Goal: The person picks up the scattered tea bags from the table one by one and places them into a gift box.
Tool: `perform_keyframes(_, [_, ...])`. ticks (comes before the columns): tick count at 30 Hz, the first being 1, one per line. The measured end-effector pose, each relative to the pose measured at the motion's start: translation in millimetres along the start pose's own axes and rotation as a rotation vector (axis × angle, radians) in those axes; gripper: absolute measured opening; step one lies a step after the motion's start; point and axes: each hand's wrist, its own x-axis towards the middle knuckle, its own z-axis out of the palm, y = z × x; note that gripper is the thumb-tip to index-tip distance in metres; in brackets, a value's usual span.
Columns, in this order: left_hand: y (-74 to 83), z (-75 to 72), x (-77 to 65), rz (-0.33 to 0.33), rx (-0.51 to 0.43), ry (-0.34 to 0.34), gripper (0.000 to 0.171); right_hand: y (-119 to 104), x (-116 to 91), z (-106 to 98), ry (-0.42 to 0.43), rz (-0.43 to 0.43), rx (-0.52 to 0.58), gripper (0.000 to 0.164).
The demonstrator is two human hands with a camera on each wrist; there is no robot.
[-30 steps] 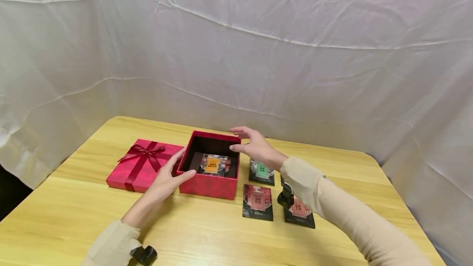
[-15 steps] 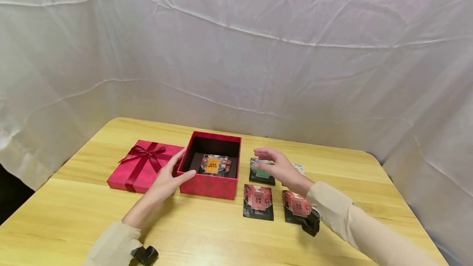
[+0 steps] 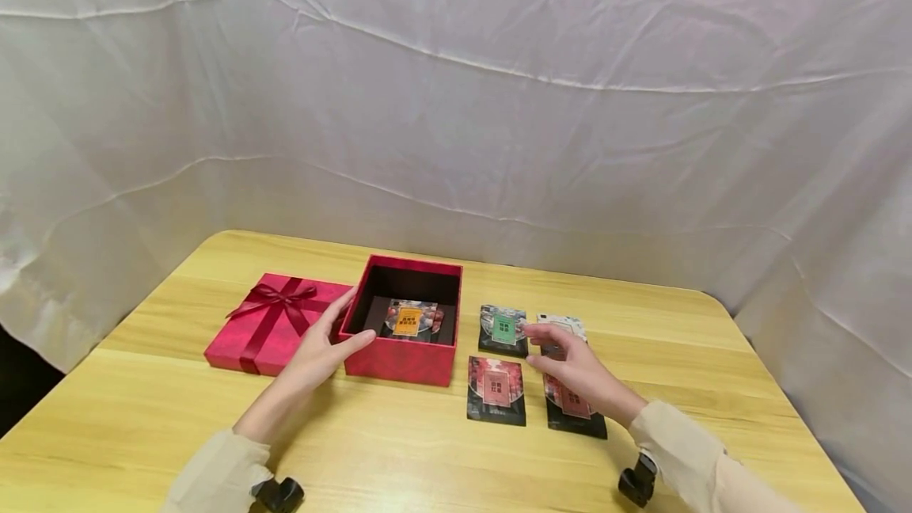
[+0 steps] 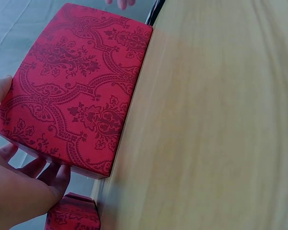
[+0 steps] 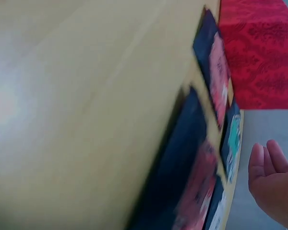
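My left hand (image 3: 321,351) holds the front left corner of a red patterned gift box (image 3: 399,366). Its thumb lies at the front rim and its fingers press the left wall. Inside the box, on the dark bottom, a sachet with an orange label (image 3: 409,320) overlaps another. My right hand (image 3: 580,370) hovers with loosely bent fingers and nothing in them. Under and around it lie a red-labelled sachet (image 3: 575,418) and a pale-topped sachet (image 3: 570,323), both partly hidden. To their left are a green-labelled sachet (image 3: 503,329) and another red-labelled sachet (image 3: 495,390).
The box's red lid (image 3: 274,323), tied with a dark red ribbon bow, lies left of the box, behind my left hand. The wooden table (image 3: 399,457) ends at a rounded far edge, with a pale cloth curtain (image 3: 499,141) hanging behind it.
My right hand has moved from above the box's right rim rightward and toward me, over the right-hand sachets. My left hand and the box have stayed put.
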Motion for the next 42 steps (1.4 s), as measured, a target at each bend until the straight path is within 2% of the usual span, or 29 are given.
perform_keyframes(12, [-0.5, 1.0, 1.1, 0.002, 0.000, -0.001, 0.080, 20, -23, -24, -0.004, 0.004, -0.051, 0.055])
perform_keyframes(21, [-0.7, 1.4, 2.0, -0.001, -0.012, -0.003, 0.079, 33, -31, -38, 0.032, 0.010, -0.114, 0.055])
perform_keyframes(25, [0.1, 0.7, 1.5, -0.004, -0.011, -0.001, 0.078, 36, -33, -41, 0.014, -0.028, -0.103, 0.053])
perform_keyframes(28, [0.0, 0.4, 0.7, 0.002, -0.006, -0.004, 0.078, 37, -35, -42, -0.003, -0.024, -0.101, 0.053])
perform_keyframes(33, [-1.3, -0.2, -0.1, 0.003, 0.002, -0.006, 0.078, 41, -38, -44, -0.039, 0.023, -0.091, 0.059])
perform_keyframes(42, [-1.1, -1.7, -0.2, 0.024, 0.015, -0.006, 0.078, 46, -46, -48, -0.070, 0.045, -0.170, 0.072])
